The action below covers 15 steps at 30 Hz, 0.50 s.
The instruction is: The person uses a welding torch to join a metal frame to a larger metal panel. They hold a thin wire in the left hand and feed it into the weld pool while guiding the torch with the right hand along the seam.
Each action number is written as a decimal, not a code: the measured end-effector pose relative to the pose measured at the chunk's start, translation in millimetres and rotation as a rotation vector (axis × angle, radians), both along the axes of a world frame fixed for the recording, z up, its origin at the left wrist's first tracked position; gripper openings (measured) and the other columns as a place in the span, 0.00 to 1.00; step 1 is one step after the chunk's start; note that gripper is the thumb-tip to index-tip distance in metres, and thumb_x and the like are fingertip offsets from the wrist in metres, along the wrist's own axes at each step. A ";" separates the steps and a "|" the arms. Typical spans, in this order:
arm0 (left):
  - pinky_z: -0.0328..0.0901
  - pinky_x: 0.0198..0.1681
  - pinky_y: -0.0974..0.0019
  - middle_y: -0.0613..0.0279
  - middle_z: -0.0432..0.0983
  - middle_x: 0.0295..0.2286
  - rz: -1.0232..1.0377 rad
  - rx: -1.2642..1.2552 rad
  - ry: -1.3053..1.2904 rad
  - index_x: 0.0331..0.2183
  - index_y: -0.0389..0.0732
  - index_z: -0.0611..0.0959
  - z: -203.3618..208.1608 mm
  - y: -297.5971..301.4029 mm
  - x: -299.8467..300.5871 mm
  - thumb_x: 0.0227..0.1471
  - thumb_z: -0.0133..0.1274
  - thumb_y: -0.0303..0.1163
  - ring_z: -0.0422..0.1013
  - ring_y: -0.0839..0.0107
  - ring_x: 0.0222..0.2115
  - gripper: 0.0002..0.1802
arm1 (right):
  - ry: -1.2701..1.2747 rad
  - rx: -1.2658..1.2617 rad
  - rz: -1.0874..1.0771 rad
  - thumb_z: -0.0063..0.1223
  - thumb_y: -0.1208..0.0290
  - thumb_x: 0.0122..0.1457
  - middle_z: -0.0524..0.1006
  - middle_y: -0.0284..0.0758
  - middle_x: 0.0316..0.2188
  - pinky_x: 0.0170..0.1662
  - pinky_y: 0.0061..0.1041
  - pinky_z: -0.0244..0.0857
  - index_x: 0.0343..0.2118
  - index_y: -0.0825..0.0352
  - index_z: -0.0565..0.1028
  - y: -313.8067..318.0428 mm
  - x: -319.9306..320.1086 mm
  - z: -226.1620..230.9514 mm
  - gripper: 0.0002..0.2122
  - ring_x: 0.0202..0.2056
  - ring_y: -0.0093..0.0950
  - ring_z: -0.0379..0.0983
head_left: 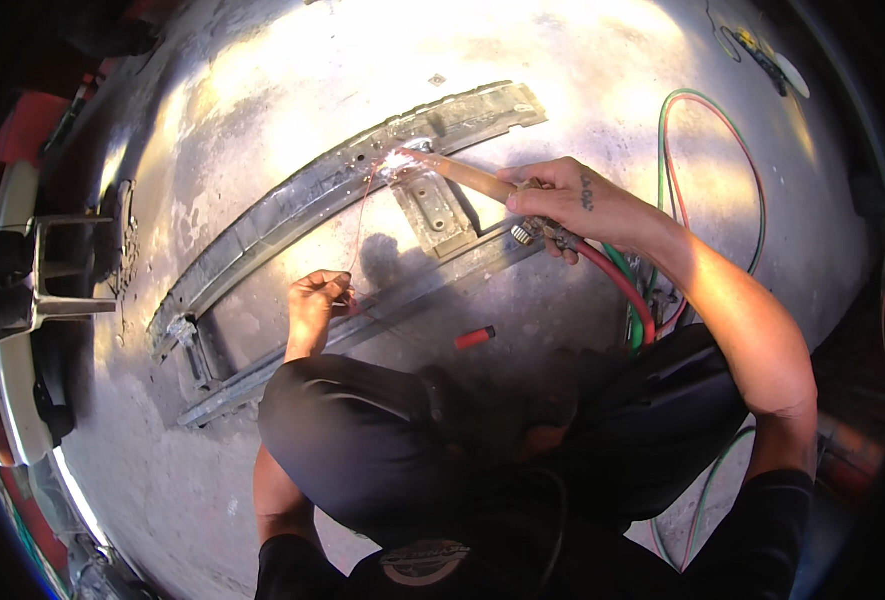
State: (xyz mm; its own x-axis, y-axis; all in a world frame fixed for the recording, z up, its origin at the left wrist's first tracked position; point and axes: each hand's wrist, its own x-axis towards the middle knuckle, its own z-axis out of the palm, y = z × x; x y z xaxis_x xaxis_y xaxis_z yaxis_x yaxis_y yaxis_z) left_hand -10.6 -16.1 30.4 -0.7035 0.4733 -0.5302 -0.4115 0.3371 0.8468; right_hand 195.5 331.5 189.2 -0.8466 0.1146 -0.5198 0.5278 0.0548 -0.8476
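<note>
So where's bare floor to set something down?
Bare floor lies beyond the long rail, and right of the hoses. Crowded: around the flame, between left hand, right hand and red marker.

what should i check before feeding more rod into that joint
1. Torch grip: right hand closed around the torch handle. Ok.
2. Flame position: bright glow sits where the small bracket meets the long metal frame. Ok.
3. Filler rod: left hand pinches the thin rod, which rises toward the glow. Ok.
4. Rod tip touching the puddle: lost in the glare. Cannot tell.
5. Hoses: red and green hoses loop on the floor close beside the right knee. Not ok.
6. Red cylinder lies loose on the floor near the knees. Not ok.
</note>
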 end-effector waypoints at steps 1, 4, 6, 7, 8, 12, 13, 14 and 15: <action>0.76 0.28 0.64 0.58 0.82 0.25 0.000 0.002 -0.002 0.34 0.34 0.85 -1.0 -0.6 -0.2 0.60 0.62 0.27 0.78 0.70 0.22 0.06 | -0.002 0.003 0.003 0.54 0.63 0.67 0.70 0.30 0.25 0.19 0.22 0.66 0.67 0.79 0.63 -0.1 -0.2 0.9 0.31 0.19 0.21 0.73; 0.76 0.28 0.64 0.58 0.82 0.25 -0.002 0.007 -0.004 0.34 0.34 0.85 1.0 1.6 0.7 0.60 0.62 0.27 0.78 0.70 0.22 0.06 | -0.006 0.004 0.000 0.55 0.63 0.67 0.71 0.30 0.25 0.19 0.22 0.66 0.67 0.79 0.63 1.4 0.2 -0.8 0.31 0.19 0.21 0.73; 0.76 0.28 0.64 0.58 0.82 0.25 -0.002 0.010 -0.005 0.33 0.34 0.85 2.0 1.7 0.9 0.60 0.62 0.28 0.77 0.70 0.22 0.06 | -0.008 -0.001 -0.003 0.55 0.63 0.67 0.71 0.31 0.25 0.19 0.22 0.66 0.67 0.79 0.63 1.6 0.1 -1.9 0.31 0.19 0.21 0.73; 0.76 0.28 0.64 0.58 0.82 0.25 -0.003 0.012 -0.006 0.33 0.34 0.85 1.8 1.6 0.7 0.60 0.62 0.28 0.77 0.70 0.22 0.06 | -0.008 -0.003 -0.006 0.55 0.62 0.67 0.71 0.31 0.26 0.19 0.22 0.66 0.67 0.79 0.63 1.4 0.0 -2.0 0.32 0.19 0.21 0.73; 0.76 0.28 0.64 0.58 0.82 0.25 -0.003 0.014 -0.007 0.33 0.34 0.85 1.7 1.1 0.6 0.60 0.62 0.28 0.77 0.70 0.22 0.06 | -0.008 -0.006 -0.007 0.55 0.62 0.67 0.71 0.31 0.26 0.19 0.22 0.66 0.67 0.79 0.63 1.0 -0.2 -2.2 0.32 0.19 0.21 0.72; 0.76 0.30 0.62 0.58 0.81 0.26 -0.013 -0.003 0.009 0.35 0.33 0.86 1.9 -0.8 0.8 0.59 0.62 0.28 0.78 0.68 0.22 0.07 | -0.027 0.001 0.005 0.55 0.62 0.67 0.72 0.32 0.27 0.19 0.23 0.65 0.67 0.78 0.63 -0.7 -0.8 0.1 0.31 0.19 0.22 0.73; 0.76 0.30 0.62 0.58 0.81 0.26 -0.012 -0.001 0.008 0.35 0.33 0.86 1.0 -1.4 0.4 0.59 0.62 0.28 0.78 0.68 0.22 0.07 | -0.024 0.000 0.002 0.55 0.62 0.67 0.72 0.32 0.28 0.19 0.23 0.65 0.67 0.78 0.64 -1.7 -0.9 0.2 0.31 0.19 0.22 0.73; 0.76 0.30 0.62 0.58 0.81 0.26 -0.013 0.002 0.007 0.35 0.33 0.86 0.4 -1.2 0.5 0.59 0.62 0.28 0.78 0.68 0.22 0.07 | -0.023 0.000 -0.002 0.55 0.62 0.67 0.73 0.32 0.28 0.19 0.23 0.65 0.67 0.78 0.64 -2.2 -0.7 0.5 0.31 0.19 0.22 0.73; 0.76 0.30 0.62 0.58 0.81 0.26 -0.015 0.005 0.007 0.35 0.33 0.86 0.8 -0.9 0.7 0.59 0.62 0.28 0.78 0.68 0.22 0.07 | -0.012 0.004 -0.007 0.55 0.62 0.68 0.73 0.32 0.28 0.19 0.23 0.66 0.66 0.78 0.65 -1.9 -0.2 -0.4 0.30 0.19 0.22 0.73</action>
